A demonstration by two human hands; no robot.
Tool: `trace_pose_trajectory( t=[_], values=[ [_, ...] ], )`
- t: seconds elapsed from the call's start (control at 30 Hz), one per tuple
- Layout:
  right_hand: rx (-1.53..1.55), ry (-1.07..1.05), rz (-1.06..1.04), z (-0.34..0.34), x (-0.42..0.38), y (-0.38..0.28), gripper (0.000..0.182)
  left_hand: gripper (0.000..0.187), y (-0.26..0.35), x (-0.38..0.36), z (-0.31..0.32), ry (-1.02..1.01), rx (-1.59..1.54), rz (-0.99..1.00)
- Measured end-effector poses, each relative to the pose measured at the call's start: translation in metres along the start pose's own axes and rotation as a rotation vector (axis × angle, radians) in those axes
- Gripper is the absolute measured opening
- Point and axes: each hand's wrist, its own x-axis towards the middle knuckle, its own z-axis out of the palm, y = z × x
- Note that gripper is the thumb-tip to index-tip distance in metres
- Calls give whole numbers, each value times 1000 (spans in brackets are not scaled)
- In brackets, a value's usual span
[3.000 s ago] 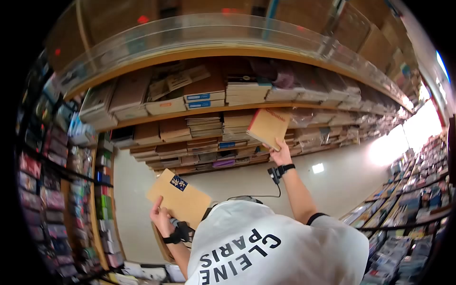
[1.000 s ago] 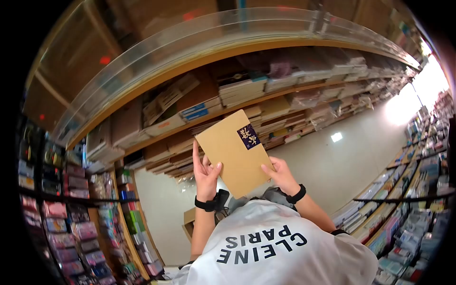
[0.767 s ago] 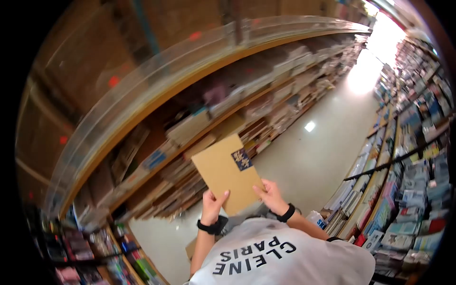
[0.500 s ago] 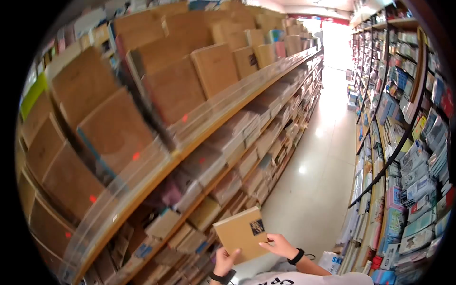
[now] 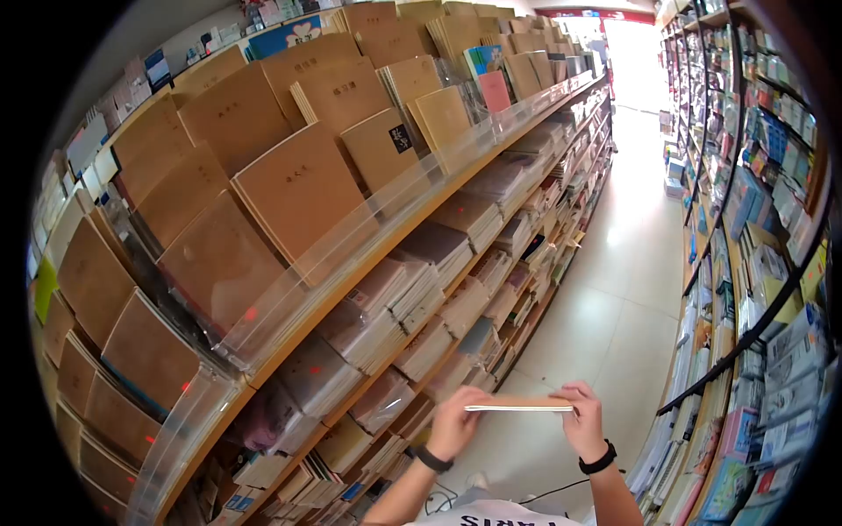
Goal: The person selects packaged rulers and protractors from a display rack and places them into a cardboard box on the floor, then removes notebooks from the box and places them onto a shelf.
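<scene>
A thin tan notebook is held level above the aisle, seen nearly edge-on with its pale page edges toward me. My left hand grips its left end, and my right hand pinches the right end. Both wrists wear dark bands. To the left, a similar tan notebook with a dark square label stands on the top shelf among rows of brown notebooks. The cover of the held notebook is mostly hidden at this angle.
A clear plastic guard runs along the top shelf's front edge. Lower shelves hold stacked notebooks. Another stocked rack lines the right side. The tiled aisle floor leads to a bright doorway. A dark cable lies near my feet.
The notebook has been tipped from cover-facing to nearly edge-on and moved slightly right and up in view. Both hands now hold opposite ends. My view has shifted along the shelf.
</scene>
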Motion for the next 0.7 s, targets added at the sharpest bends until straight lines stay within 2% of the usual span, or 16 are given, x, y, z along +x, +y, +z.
trace_pose_trajectory(
  t=[0.03,0.1,0.13,0.23,0.27,0.33,0.43,0.5,0.57,0.63,0.67,0.7],
  values=[
    [-66,28,-133,2,25,2,18,39,-1,24,-5,132,97,89],
    [-40,48,-254,9,81,-6,24,26,1,67,-26,254,154,206],
    [-9,70,-378,14,114,-13,23,30,1,90,-40,317,205,329],
    [7,137,-815,35,224,-26,25,19,14,155,-77,616,456,558],
    [4,155,-859,43,255,-39,26,19,19,177,-87,720,519,615],
    [55,169,-931,64,315,-61,27,20,15,220,-105,878,534,654],
    [103,127,-1079,97,412,-66,23,26,5,274,-134,975,592,536],
    [184,54,-1058,118,462,-64,20,27,-3,307,-151,955,617,484],
    [458,-63,-866,137,488,-63,18,17,-15,332,-157,955,561,345],
    [510,-66,-737,159,516,-56,15,11,-14,350,-158,971,622,180],
    [535,-75,-666,168,526,-54,13,10,-21,359,-161,990,589,181],
    [429,-160,-566,170,536,-55,9,11,-21,368,-162,1019,582,140]
  ],
)
